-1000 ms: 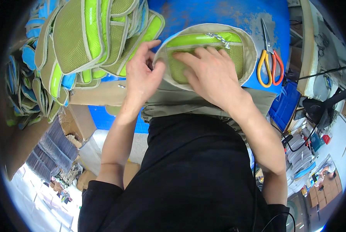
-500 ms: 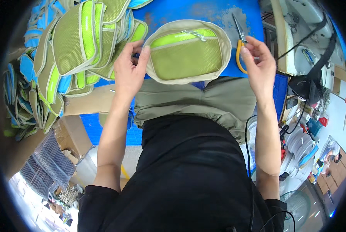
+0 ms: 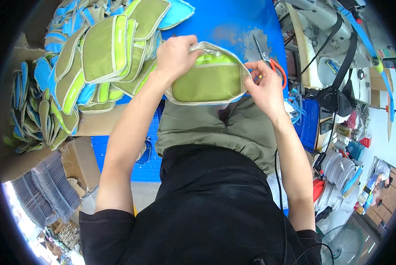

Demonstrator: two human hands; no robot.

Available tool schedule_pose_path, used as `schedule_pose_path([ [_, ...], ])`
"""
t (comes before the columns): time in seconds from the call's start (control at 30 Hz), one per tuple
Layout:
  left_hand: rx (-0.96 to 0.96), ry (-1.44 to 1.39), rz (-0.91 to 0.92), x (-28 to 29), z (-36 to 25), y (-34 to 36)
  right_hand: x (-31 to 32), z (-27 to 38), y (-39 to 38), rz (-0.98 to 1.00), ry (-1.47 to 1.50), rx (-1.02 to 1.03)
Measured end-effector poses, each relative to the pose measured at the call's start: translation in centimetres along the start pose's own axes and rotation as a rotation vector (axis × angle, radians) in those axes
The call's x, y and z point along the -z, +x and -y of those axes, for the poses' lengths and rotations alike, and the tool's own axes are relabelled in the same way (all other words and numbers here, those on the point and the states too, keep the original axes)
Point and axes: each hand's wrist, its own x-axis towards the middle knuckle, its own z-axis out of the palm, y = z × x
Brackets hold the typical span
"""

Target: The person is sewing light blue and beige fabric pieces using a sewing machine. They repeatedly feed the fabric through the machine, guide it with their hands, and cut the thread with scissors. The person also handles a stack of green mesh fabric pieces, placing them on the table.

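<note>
Above my lap, at the table's near edge, I hold a green mesh pouch piece [image 3: 209,83] with beige edging and a bright lime strip near its top. My left hand [image 3: 176,55] is closed on its upper left rim, fingers bent over the edge. At the right end, the fingers of my right hand [image 3: 265,86] pinch the beige border. A patterned cord lies by the lime strip, partly blurred. Just beyond my right hand lie scissors [image 3: 263,51] with orange handles, blades pointing away from me; my hand covers part of them.
Several similar green pieces [image 3: 103,53] are heaped at the left, with blue ones among them. The blue tabletop [image 3: 211,22] has a worn grey patch. A sewing machine [image 3: 339,39] stands at the right with straps hanging. Cardboard [image 3: 76,161] and a fan [image 3: 344,243] are lower down.
My left hand has moved from the piece's left side to its upper left rim. My right hand has left the scissors and taken the right edge. The piece looks flatter and more tilted.
</note>
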Motion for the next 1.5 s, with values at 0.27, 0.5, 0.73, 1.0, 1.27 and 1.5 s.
schedule_pose_path([
  [0.27, 0.087, -0.387, -0.036, 0.7, 2.4, 0.1, 0.2, -1.7, 0.4, 0.084, 0.405, -0.154],
  [0.5, 0.178, -0.451, -0.224, 2.5, 3.6, -4.4, 0.5, -2.7, 0.9, 0.113, 0.544, -0.236],
  [0.73, 0.322, -0.649, -0.304, 2.1, 2.5, -10.5, 2.0, -4.8, 1.4, -0.09, 0.837, -0.305],
  [1.0, -0.111, -0.088, -0.421, 1.3, 1.4, -2.1, 0.0, -4.3, 1.7, -0.057, 0.52, 0.055],
  [1.27, 0.049, -0.35, -0.071, -1.4, 1.0, -3.5, -0.2, -4.7, 0.8, -0.118, 0.269, 0.111],
  [1.5, 0.155, -0.899, 0.14, -0.5, -0.6, -4.2, 1.4, -3.1, -0.1, 0.023, 0.391, -0.004],
])
